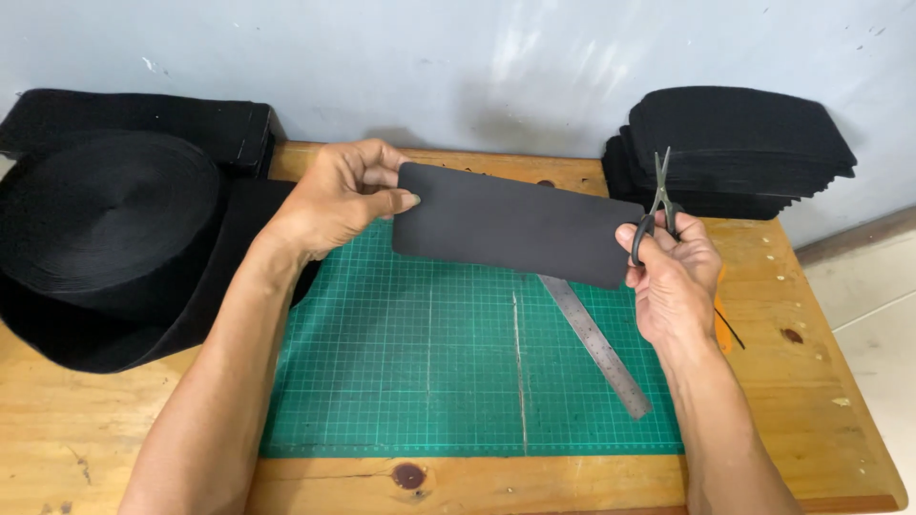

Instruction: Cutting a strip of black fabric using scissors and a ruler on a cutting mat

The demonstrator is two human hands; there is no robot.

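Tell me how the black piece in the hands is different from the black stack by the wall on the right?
The black sheet is one thin piece with rounded corners, held in the air by the left hand and right hand; the stack of black pieces is many layers, resting on the wooden table. The sheet hangs over the green cutting mat; the stack sits off the mat. Both are black.

Both bare forearms reach forward from the near edge of the tabletop, hands raised above its middle. The left hand (336, 197) pinches with thumb over curled fingers, palm turned inward. The right hand (673, 272) is closed, fingers curled in a grip, back of the hand facing the camera.
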